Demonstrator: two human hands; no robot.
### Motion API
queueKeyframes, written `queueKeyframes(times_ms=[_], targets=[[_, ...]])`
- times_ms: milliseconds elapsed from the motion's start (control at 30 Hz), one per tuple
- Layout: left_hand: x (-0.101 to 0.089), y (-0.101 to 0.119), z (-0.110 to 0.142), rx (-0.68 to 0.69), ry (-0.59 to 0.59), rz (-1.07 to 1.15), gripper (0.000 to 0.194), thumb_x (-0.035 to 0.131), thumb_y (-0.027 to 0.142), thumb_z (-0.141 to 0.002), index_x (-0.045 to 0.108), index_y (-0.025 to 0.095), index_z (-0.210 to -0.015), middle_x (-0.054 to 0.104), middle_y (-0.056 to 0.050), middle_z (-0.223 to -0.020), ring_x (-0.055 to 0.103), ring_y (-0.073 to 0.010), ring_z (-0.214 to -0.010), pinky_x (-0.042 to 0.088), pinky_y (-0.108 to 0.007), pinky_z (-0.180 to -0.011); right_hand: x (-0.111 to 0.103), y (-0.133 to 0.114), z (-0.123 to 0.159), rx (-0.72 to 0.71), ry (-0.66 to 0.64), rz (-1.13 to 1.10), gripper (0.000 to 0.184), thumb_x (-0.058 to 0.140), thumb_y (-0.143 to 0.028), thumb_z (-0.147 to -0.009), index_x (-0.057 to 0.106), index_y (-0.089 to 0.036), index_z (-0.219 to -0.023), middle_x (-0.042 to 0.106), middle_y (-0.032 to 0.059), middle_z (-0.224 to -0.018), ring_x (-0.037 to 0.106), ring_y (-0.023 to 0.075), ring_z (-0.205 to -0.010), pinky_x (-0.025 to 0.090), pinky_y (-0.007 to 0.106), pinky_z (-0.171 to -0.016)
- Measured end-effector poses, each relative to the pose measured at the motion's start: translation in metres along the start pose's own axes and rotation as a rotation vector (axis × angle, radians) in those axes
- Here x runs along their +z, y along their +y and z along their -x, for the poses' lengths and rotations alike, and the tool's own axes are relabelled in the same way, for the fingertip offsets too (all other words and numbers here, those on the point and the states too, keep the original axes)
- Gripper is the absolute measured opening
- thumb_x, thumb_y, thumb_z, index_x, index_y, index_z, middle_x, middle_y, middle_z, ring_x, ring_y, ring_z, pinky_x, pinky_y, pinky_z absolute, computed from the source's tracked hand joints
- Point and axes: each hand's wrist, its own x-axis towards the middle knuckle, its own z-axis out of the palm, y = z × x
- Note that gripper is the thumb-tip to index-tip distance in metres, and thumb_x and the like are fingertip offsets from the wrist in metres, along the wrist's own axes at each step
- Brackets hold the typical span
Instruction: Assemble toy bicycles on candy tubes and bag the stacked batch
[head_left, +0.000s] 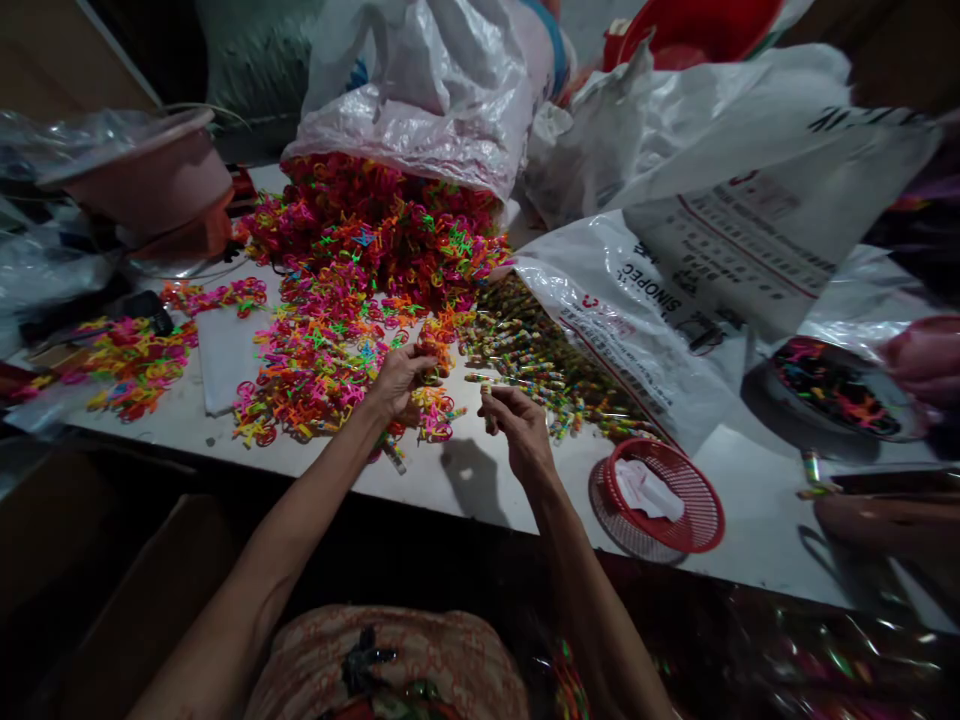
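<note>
My right hand [519, 428] is pinched on a small patterned tube [489, 412], held upright just above the white table [420, 482]. My left hand [399, 382] is closed, with thumb and fingertips together, at the right edge of a heap of small bright plastic pieces [322, 350]. What those fingertips hold, if anything, I cannot make out. Beyond my right hand lies a pile of patterned tubes [525, 335], partly covered by a printed white sack. One more tube [393, 455] rests near the table's front edge, below my left hand.
Plastic pieces spill from a white sack [420, 110] at the back. The printed sack [645, 290] spreads to the right. A red mesh basket [705, 520] holding white paper stands front right. A pink basin [150, 180] is at left. At far right, another person's hand [930, 360] is beside a dish [911, 415].
</note>
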Motion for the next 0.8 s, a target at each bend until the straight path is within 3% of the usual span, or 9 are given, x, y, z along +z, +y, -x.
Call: queueKeyframes(times_ms=[133,267,467,633,800], targets=[[0.01,-0.019,0.034,-0.131,-0.05,0.072,0.02,0.074,0.02,-0.063,0.068,0.014,-0.081,0.067,0.0,-0.063,0.06,-0.0113,-0.05,0.05,-0.023,-0.049,0.009,-0.008,0.013,-0.017,-0.026,-0.033,0.033,0.074,-0.043,-0.065,0.066,-0.019,-0.086,0.06,-0.0018,-0.066,0.052,0.0119,-0.061,0.041,0.025,-0.056],[0.008,-0.035,0.058,-0.183,-0.136,0.125,0.024,0.079,0.026,-0.062,0.069,0.013,-0.079,0.066,-0.001,-0.065,0.058,-0.0097,-0.052,0.049,-0.022,-0.049,0.01,-0.002,0.019,-0.013,-0.039,-0.076,0.035,0.074,-0.045,-0.067,0.068,-0.02,-0.09,0.065,-0.0002,-0.074,0.053,0.0115,-0.062,0.043,0.026,-0.057],[0.004,-0.046,0.064,-0.262,-0.181,0.265,0.036,0.087,0.021,-0.049,0.067,0.015,-0.079,0.063,0.002,-0.066,0.055,-0.0074,-0.052,0.044,-0.019,-0.048,0.001,0.001,0.024,0.041,-0.177,-0.111,0.03,0.077,-0.042,-0.065,0.076,-0.02,-0.085,0.066,0.0001,-0.071,0.051,0.0111,-0.061,0.044,0.028,-0.062],[0.007,-0.045,0.067,-0.278,-0.319,0.284,0.039,0.087,0.02,-0.049,0.068,0.013,-0.083,0.067,-0.002,-0.073,0.061,-0.0102,-0.066,0.047,-0.02,-0.063,0.0,0.001,0.031,0.074,-0.209,-0.178,0.032,0.081,-0.04,-0.062,0.076,-0.022,-0.088,0.069,0.0002,-0.073,0.055,0.0119,-0.062,0.046,0.029,-0.064],[0.009,-0.046,0.07,-0.248,-0.218,0.293,0.042,0.091,0.022,-0.04,0.068,0.015,-0.074,0.067,0.0,-0.068,0.061,-0.0102,-0.062,0.05,-0.022,-0.064,0.0,0.004,0.031,0.079,-0.177,-0.175,0.029,0.081,-0.04,-0.061,0.076,-0.02,-0.082,0.069,0.0011,-0.073,0.057,0.0134,-0.066,0.045,0.028,-0.064]])
